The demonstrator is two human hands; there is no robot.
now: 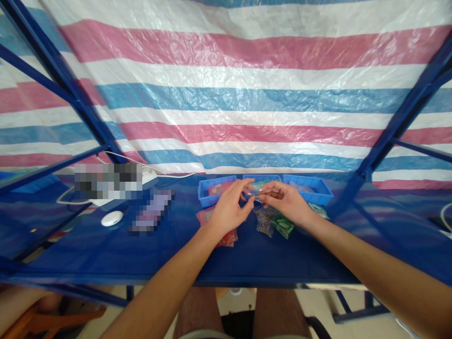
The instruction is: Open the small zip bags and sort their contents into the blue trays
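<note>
A small clear plastic bag (pixel 254 192) is pinched between my two hands, above the front of the blue bins. My left hand (pixel 229 207) has its thumb and fingers curled at the bag's left side. At its right side, my right hand (pixel 287 201) grips with closed fingertips. What the bag contains is too small to make out. Red packets (pixel 228 238) lie under and beside my left hand. Below my hands are a clear packet of small brownish pieces (pixel 264 221) and a green packet (pixel 283 225); more pale green packets (pixel 319 210) sit by my right wrist.
Three blue bins stand in a row: a left bin (pixel 203 193) with red packets, a middle bin (pixel 247 178) with green ones, a right bin (pixel 325 190) with clear ones. A white oval case (pixel 112 218) lies left on the blue table (pixel 282 266). Blue posts flank a striped sheet.
</note>
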